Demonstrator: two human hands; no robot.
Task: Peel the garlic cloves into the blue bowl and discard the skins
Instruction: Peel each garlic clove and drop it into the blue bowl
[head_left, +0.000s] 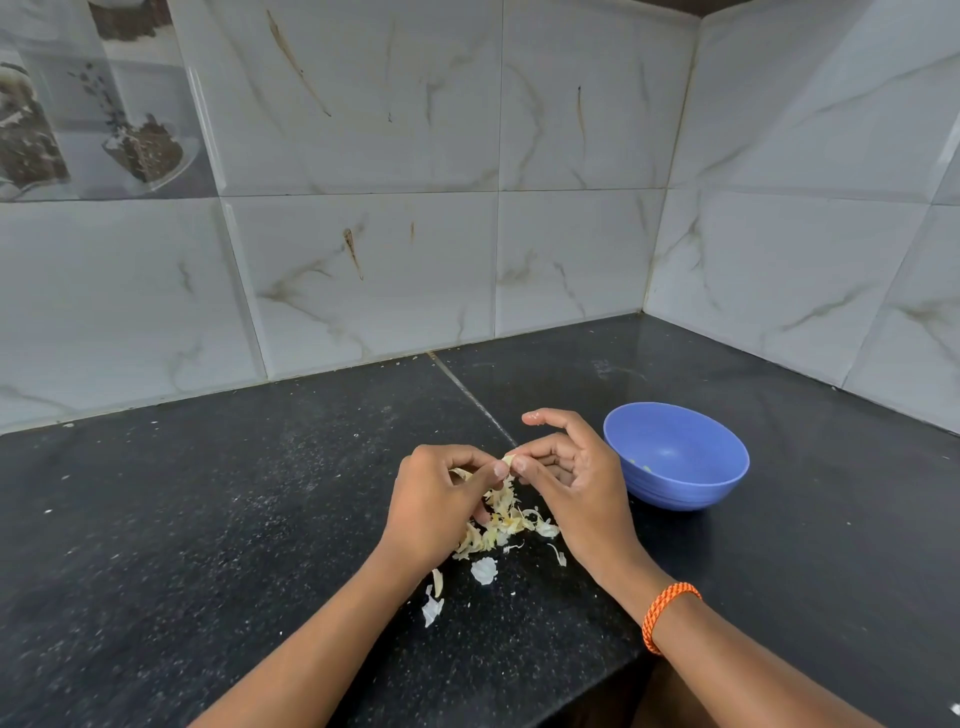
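My left hand (441, 506) above desk (208, 519), fingers curled, thumb and finger pinch clove (508, 461). My right hand (571, 478) meets it, thumb and finger pinch same clove from other side; one finger sticks out straight, rest bent. Clove small, mostly hidden by fingertips, can't tell how much is peeled. Skins (501, 525) in pile on desk right under my hands, few bits nearer me. Bowl (675, 457) on desk just right of right hand, not touching. Orange band (665, 616) on right wrist.
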